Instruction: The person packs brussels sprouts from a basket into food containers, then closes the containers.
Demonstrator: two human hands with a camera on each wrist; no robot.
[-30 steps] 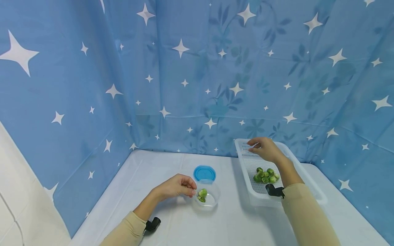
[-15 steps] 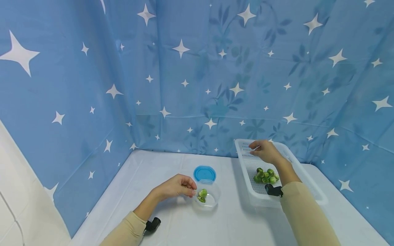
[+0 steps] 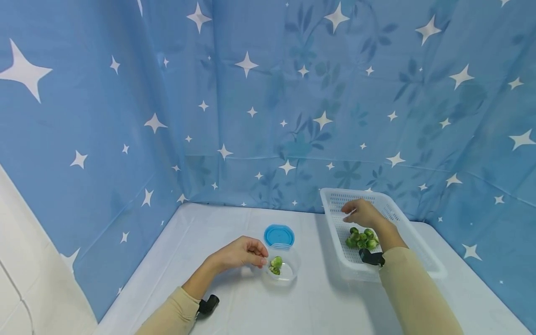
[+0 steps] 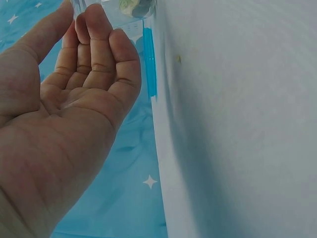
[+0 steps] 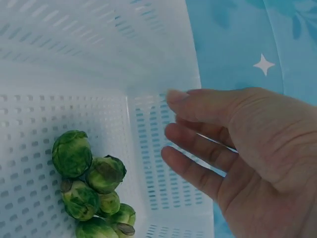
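My left hand (image 3: 240, 253) pinches the near-left rim of a small clear plastic container (image 3: 289, 277), thumb and fingertips at its edge in the left wrist view. A couple of Brussels sprouts (image 3: 275, 264) lie inside it. Over the white perforated basket (image 3: 335, 232) at right, my right hand (image 3: 365, 215) hovers with fingers loosely bent and nothing between them. Below it, a cluster of several Brussels sprouts (image 5: 81, 198) rests on the basket floor, apart from the fingertips in the right wrist view.
A blue lid (image 3: 278, 235) lies flat on the white-covered table (image 3: 310, 311) just behind the clear container. Around the table's back and sides hangs a blue curtain (image 3: 259, 135) with white stars, close behind the basket's far end.
My right hand has come down and slightly nearer to the sprouts in the basket. The left hand stays at the container, whose contents look the same.
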